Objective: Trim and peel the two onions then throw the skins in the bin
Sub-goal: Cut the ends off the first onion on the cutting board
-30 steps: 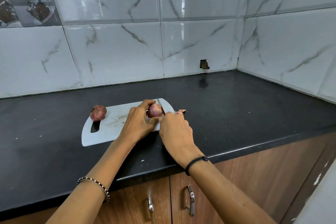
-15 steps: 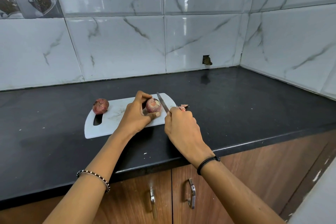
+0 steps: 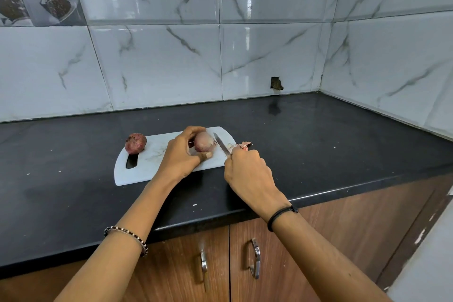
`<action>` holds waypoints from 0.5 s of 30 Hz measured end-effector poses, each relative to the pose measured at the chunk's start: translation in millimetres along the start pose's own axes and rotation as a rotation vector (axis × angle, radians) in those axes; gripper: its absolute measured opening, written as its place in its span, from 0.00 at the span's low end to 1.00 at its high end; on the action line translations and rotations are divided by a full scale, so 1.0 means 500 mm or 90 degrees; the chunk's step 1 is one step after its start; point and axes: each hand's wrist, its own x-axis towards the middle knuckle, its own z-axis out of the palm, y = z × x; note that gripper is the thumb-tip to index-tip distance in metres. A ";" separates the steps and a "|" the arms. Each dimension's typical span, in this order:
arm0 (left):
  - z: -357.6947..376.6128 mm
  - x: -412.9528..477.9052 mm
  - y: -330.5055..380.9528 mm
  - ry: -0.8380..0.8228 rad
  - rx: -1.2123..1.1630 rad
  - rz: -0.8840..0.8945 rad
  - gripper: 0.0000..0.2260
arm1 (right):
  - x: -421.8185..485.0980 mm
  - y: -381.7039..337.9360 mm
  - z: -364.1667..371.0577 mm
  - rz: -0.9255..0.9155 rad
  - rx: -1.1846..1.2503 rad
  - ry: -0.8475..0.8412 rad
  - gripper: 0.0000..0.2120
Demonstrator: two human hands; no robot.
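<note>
A white cutting board (image 3: 152, 169) lies on the black counter. My left hand (image 3: 180, 154) grips a pale reddish onion (image 3: 204, 142) on the board's right half, fingers curled over its far side and thumb at its front. My right hand (image 3: 247, 170) holds a small knife (image 3: 221, 143); its blade points up and left, just right of the onion and apart from it. A second, darker red onion (image 3: 135, 143) with its skin on sits at the board's far left corner. A few pinkish skin scraps (image 3: 245, 144) lie just past the board's right end.
The black counter (image 3: 318, 144) runs right into a tiled corner. White marble tile walls stand behind and to the right, with a small hole (image 3: 276, 83) in the back wall. Wooden cabinet doors with metal handles (image 3: 255, 257) are below the counter edge.
The knife has come off the onion and now sits slightly to its right. My right hand drew back toward me. My left hand keeps its grip on the onion.
</note>
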 end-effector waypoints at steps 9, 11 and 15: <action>0.000 0.006 -0.003 0.125 -0.020 -0.062 0.24 | 0.001 -0.019 0.012 -0.038 -0.081 0.013 0.13; 0.000 0.007 -0.007 0.127 -0.025 -0.071 0.23 | 0.005 -0.025 0.012 -0.048 -0.105 0.000 0.12; 0.000 0.008 -0.009 0.131 -0.036 -0.071 0.23 | 0.014 -0.011 0.004 -0.018 -0.135 0.012 0.11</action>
